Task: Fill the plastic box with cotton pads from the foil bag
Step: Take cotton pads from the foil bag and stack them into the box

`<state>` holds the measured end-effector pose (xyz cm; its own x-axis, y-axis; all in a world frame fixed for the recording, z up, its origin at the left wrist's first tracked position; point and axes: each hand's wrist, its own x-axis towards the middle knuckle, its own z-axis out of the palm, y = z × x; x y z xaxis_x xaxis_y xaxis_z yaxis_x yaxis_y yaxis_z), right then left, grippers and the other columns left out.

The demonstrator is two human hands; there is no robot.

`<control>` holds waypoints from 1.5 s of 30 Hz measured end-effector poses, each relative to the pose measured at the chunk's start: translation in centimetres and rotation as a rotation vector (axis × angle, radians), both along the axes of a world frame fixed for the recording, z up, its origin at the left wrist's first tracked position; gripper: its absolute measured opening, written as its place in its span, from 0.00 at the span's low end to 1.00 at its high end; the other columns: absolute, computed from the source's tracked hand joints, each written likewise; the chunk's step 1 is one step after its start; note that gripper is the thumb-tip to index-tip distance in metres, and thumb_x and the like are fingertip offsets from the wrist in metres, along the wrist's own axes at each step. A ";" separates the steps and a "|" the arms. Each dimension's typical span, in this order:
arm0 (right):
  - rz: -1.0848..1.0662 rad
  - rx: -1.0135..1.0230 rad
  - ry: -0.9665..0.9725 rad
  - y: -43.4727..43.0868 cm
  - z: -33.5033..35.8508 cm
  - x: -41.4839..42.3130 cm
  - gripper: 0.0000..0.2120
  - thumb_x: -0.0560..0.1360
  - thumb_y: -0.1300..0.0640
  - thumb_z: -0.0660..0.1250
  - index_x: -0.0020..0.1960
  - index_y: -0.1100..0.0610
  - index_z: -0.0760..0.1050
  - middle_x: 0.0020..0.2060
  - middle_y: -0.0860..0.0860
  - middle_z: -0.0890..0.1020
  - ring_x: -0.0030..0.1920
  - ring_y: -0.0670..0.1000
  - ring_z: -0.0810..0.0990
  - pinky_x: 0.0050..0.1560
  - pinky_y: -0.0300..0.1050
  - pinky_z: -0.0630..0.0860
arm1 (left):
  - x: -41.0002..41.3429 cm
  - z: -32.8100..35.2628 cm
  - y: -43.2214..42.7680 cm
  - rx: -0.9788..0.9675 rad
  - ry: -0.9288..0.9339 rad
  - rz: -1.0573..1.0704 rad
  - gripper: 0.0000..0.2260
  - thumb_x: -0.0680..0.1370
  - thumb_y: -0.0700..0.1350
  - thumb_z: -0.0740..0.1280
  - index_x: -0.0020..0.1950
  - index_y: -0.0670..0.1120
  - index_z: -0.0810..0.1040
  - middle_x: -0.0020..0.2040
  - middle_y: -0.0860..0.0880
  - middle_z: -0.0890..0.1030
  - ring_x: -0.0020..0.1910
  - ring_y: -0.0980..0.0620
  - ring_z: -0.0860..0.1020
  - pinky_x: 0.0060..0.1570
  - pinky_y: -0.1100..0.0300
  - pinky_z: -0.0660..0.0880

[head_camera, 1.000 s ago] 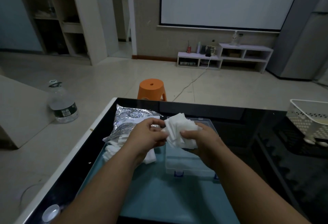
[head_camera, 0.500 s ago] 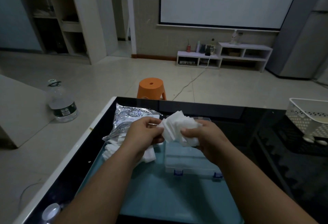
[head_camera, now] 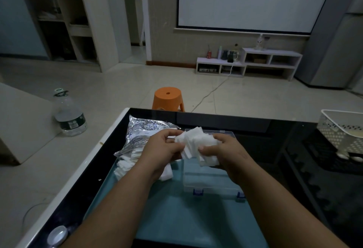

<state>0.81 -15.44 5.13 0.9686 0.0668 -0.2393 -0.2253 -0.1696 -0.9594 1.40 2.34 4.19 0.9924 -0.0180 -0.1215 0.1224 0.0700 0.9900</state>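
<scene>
A bunch of white cotton pads [head_camera: 196, 143] is held up between both hands over the clear plastic box [head_camera: 208, 179]. My left hand [head_camera: 162, 151] pinches its left edge, and my right hand [head_camera: 225, 150] grips its right and lower side. The box has blue latches at its near edge and rests on a light blue mat [head_camera: 176, 214]. To the left lies the crumpled foil bag [head_camera: 141, 131], with more loose cotton pads [head_camera: 125, 164] spilled from its mouth onto the mat. The box's inside is partly hidden by my hands.
The black glass table [head_camera: 275, 133] has a white rim on the left. A white perforated basket [head_camera: 341, 129] stands at the far right. A round metal lid [head_camera: 58, 236] lies near the front left corner. An orange stool [head_camera: 169, 98] and a water bottle [head_camera: 68, 114] stand on the floor.
Both hands keep working the bunch of pads above the box; the bunch has shifted slightly and fanned out. Bag and box have not moved.
</scene>
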 end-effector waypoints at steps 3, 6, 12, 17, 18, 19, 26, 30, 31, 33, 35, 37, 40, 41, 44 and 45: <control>-0.035 0.017 -0.005 -0.2 0.2 0.0 0.17 0.72 0.63 0.72 0.58 0.54 0.73 0.51 0.52 0.77 0.50 0.54 0.78 0.41 0.45 0.80 | 0.3 -0.2 0.2 0.055 -0.019 0.079 0.15 0.72 0.29 0.67 0.54 0.44 0.79 0.44 0.41 0.85 0.41 0.43 0.84 0.41 0.51 0.82; -0.055 0.085 0.012 -0.6 0.5 0.1 0.21 0.72 0.63 0.72 0.63 0.56 0.73 0.52 0.54 0.77 0.50 0.55 0.79 0.42 0.46 0.80 | 0.5 -0.5 0.2 0.080 -0.040 0.135 0.15 0.72 0.29 0.68 0.53 0.45 0.80 0.43 0.42 0.85 0.41 0.42 0.84 0.44 0.46 0.82; -0.007 0.035 0.011 0.2 0.3 -0.1 0.21 0.71 0.61 0.74 0.63 0.56 0.74 0.53 0.54 0.79 0.50 0.54 0.80 0.37 0.41 0.80 | -0.1 0.0 -0.2 0.073 -0.080 0.054 0.17 0.72 0.29 0.66 0.54 0.48 0.79 0.44 0.42 0.85 0.37 0.48 0.83 0.38 0.53 0.81; -0.053 0.055 0.015 0.1 0.2 0.0 0.21 0.71 0.62 0.74 0.62 0.57 0.74 0.53 0.54 0.79 0.47 0.54 0.81 0.30 0.36 0.78 | -0.2 0.4 -0.3 -0.032 -0.045 0.004 0.18 0.74 0.29 0.64 0.59 0.45 0.77 0.46 0.41 0.82 0.37 0.50 0.82 0.35 0.60 0.78; -0.052 0.055 0.013 0.1 0.2 0.0 0.21 0.71 0.62 0.74 0.61 0.57 0.74 0.53 0.54 0.79 0.47 0.53 0.80 0.30 0.36 0.78 | -0.2 0.5 -0.3 -0.049 -0.045 -0.011 0.17 0.75 0.30 0.64 0.60 0.45 0.77 0.47 0.41 0.82 0.39 0.48 0.82 0.36 0.60 0.78; -0.046 0.054 0.013 0.1 0.2 0.0 0.20 0.71 0.62 0.74 0.61 0.56 0.74 0.53 0.54 0.79 0.47 0.53 0.80 0.30 0.36 0.78 | -0.3 0.5 -0.3 -0.055 -0.049 -0.020 0.16 0.75 0.32 0.65 0.60 0.46 0.77 0.47 0.41 0.82 0.40 0.48 0.83 0.36 0.60 0.78; -0.090 0.125 0.034 0.1 0.2 0.3 0.17 0.74 0.65 0.69 0.62 0.57 0.74 0.57 0.57 0.77 0.52 0.57 0.80 0.43 0.49 0.83 | 0.5 -0.5 -0.1 0.022 -0.043 0.154 0.16 0.74 0.32 0.67 0.58 0.47 0.78 0.43 0.43 0.82 0.36 0.48 0.82 0.35 0.55 0.80; -0.127 0.173 -0.005 -0.1 0.7 0.3 0.15 0.76 0.67 0.66 0.62 0.59 0.74 0.55 0.56 0.78 0.51 0.57 0.80 0.43 0.48 0.82 | 0.3 -0.4 -0.1 0.088 -0.072 0.156 0.15 0.74 0.33 0.67 0.56 0.49 0.78 0.45 0.44 0.82 0.38 0.49 0.82 0.37 0.54 0.81; -0.122 0.149 -0.037 0.1 0.7 0.2 0.14 0.76 0.65 0.67 0.60 0.58 0.75 0.55 0.55 0.79 0.51 0.56 0.80 0.43 0.47 0.82 | 0.2 -0.4 -0.3 0.113 -0.085 0.146 0.15 0.74 0.33 0.67 0.56 0.50 0.78 0.45 0.44 0.82 0.39 0.48 0.82 0.39 0.52 0.82; -0.114 0.077 -0.100 0.4 0.6 0.0 0.12 0.75 0.63 0.69 0.57 0.56 0.76 0.53 0.54 0.80 0.51 0.55 0.81 0.47 0.48 0.81 | 0.1 -0.5 -0.6 0.149 -0.112 0.123 0.15 0.74 0.34 0.67 0.56 0.49 0.78 0.45 0.43 0.82 0.39 0.47 0.82 0.42 0.50 0.82; -0.112 0.025 -0.128 0.7 0.5 -0.2 0.10 0.74 0.61 0.70 0.55 0.55 0.76 0.51 0.53 0.81 0.51 0.54 0.81 0.51 0.51 0.81 | 0.1 -0.6 -0.8 0.147 -0.111 0.094 0.15 0.74 0.34 0.67 0.56 0.50 0.77 0.47 0.42 0.82 0.42 0.45 0.83 0.43 0.50 0.83; -0.105 -0.010 -0.141 0.8 0.4 -0.3 0.09 0.74 0.60 0.71 0.53 0.55 0.76 0.50 0.52 0.81 0.50 0.53 0.81 0.52 0.51 0.81 | 0.2 -0.6 -0.8 0.110 -0.094 0.067 0.15 0.74 0.34 0.67 0.55 0.50 0.78 0.48 0.41 0.83 0.45 0.43 0.83 0.42 0.51 0.83; -0.087 -0.076 -0.183 0.9 0.4 -0.4 0.09 0.74 0.59 0.71 0.53 0.54 0.76 0.49 0.50 0.81 0.49 0.50 0.81 0.46 0.45 0.80 | 0.2 -0.6 -0.8 0.078 -0.076 0.036 0.16 0.73 0.33 0.67 0.58 0.49 0.78 0.48 0.40 0.83 0.45 0.42 0.84 0.41 0.52 0.82; -0.085 -0.091 -0.196 0.9 0.4 -0.5 0.08 0.74 0.59 0.71 0.52 0.54 0.76 0.48 0.49 0.81 0.47 0.49 0.81 0.43 0.42 0.78 | 0.2 -0.5 -0.7 0.065 -0.072 0.026 0.17 0.73 0.32 0.67 0.59 0.48 0.77 0.48 0.40 0.83 0.45 0.43 0.84 0.41 0.53 0.82; -0.092 -0.134 -0.233 0.7 0.4 -0.5 0.07 0.74 0.58 0.72 0.49 0.52 0.76 0.45 0.48 0.81 0.45 0.46 0.81 0.38 0.37 0.75 | 0.1 -0.3 -0.7 -0.006 -0.045 -0.018 0.18 0.73 0.32 0.65 0.60 0.47 0.77 0.49 0.40 0.82 0.46 0.43 0.83 0.40 0.55 0.80; -0.093 -0.155 -0.245 0.6 0.4 -0.5 0.07 0.73 0.58 0.73 0.50 0.53 0.77 0.44 0.48 0.81 0.44 0.46 0.81 0.38 0.36 0.75 | 0.1 -0.3 -0.8 -0.025 -0.041 -0.036 0.17 0.74 0.34 0.66 0.60 0.47 0.77 0.50 0.40 0.82 0.47 0.42 0.83 0.41 0.54 0.80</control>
<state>0.32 -14.81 5.49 0.9991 -0.0435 0.0021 -0.0114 -0.3077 -0.9514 1.48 1.58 3.89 0.9952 -0.0562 -0.0802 0.0851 0.0912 0.9922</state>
